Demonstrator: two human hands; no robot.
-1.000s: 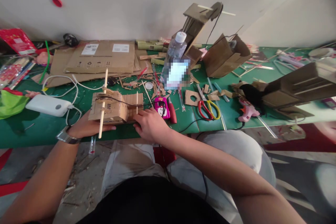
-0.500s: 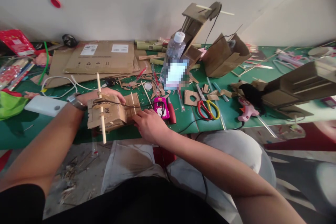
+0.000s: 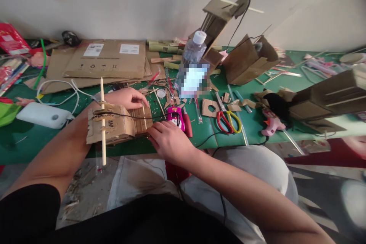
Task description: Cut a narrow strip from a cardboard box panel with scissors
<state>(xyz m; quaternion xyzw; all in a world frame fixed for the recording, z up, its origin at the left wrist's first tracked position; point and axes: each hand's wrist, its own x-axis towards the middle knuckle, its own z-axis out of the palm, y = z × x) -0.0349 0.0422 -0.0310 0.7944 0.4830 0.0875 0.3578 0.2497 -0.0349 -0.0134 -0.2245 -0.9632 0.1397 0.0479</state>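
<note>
A small cardboard model (image 3: 123, 124) lies at the table's near edge, with a wooden stick (image 3: 103, 133) through its ridged wheel end. A dark cord runs from it over its lower section to the right. My left hand (image 3: 130, 98) reaches around behind the model, fingers curved and apart above its far side. With its fingers closed at the near right end of the model, my right hand (image 3: 171, 143) holds it; the fingertips are partly hidden. Just beyond that hand lie a pink-purple case (image 3: 174, 116) with a cartoon face and a red handle (image 3: 187, 124).
Scissors (image 3: 228, 122), a pink glue gun (image 3: 273, 124) and cardboard scraps lie to the right. Behind stand a plastic bottle (image 3: 195, 51) and tall cardboard structures (image 3: 248, 61). Flat cardboard (image 3: 108, 61) and a white power bank (image 3: 44, 115) with a cable are left.
My left hand has risen from behind the model and moved right, its fingers showing more. My right hand stays at the model's right end. The view has shifted slightly.
</note>
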